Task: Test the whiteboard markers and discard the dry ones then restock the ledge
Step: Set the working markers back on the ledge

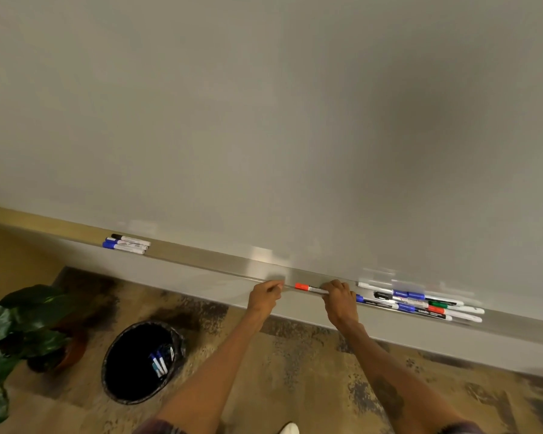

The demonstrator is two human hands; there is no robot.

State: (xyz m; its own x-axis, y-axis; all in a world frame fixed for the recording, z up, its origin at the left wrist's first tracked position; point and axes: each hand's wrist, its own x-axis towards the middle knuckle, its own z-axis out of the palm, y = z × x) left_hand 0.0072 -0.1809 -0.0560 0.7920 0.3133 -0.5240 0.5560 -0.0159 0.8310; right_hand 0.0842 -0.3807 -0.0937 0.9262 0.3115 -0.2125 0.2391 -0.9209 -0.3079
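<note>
Right hand (339, 300) is gripping a red-capped marker (309, 288) just over the ledge (201, 258), right beside the big marker pile (420, 303). Left hand (265, 294) is curled at the ledge rim, can't tell if it holds anything. Three markers (126, 244) sit far left, and the bin (119, 371) has a few in it.

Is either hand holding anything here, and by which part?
The right hand grips the red-capped marker by its barrel, cap free. The left hand curls at the ledge lip; any hold is unclear.
</note>
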